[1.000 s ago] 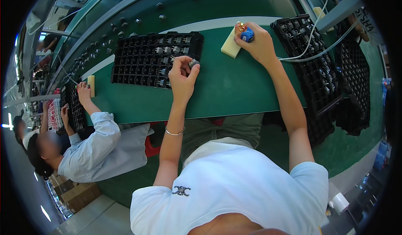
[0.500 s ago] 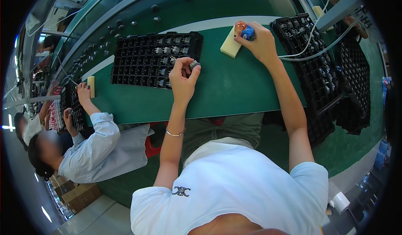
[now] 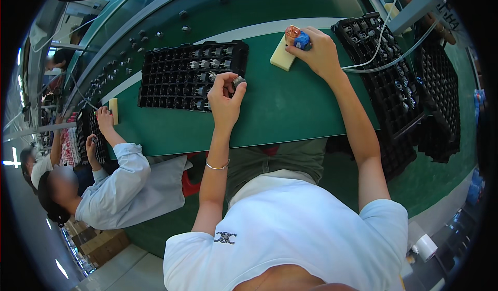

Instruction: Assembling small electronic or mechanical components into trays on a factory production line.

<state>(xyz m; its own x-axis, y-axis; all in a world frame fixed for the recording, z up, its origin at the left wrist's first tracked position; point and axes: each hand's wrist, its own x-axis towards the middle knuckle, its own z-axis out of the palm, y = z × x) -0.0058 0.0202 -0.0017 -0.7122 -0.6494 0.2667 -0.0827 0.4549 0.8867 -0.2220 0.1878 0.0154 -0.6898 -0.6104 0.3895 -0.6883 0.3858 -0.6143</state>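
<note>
Just off the right end of a black compartment tray [image 3: 181,75], my left hand [image 3: 224,98] pinches a small grey metal part [image 3: 238,81] between thumb and fingers. Several similar metal parts [image 3: 210,64] stand in the tray's cells, mostly toward its right side. My right hand [image 3: 319,52] is closed around a blue-and-copper-coloured object [image 3: 298,38], its copper-coloured end pointing up and left. I cannot make out its exact kind. It is right over or against a pale yellow foam block [image 3: 281,57] on the green table [image 3: 295,104].
More filled black trays [image 3: 384,73] lie at the right, with a thin white hose [image 3: 363,69] looping across them. Beyond the table, small metal parts [image 3: 182,14] are scattered on a green conveyor belt [image 3: 249,10]. A co-worker [image 3: 119,182] sits at the left by another tray.
The parts on the belt have shifted left. My hands keep their holds and barely move. The co-worker's nearer hand has moved slightly.
</note>
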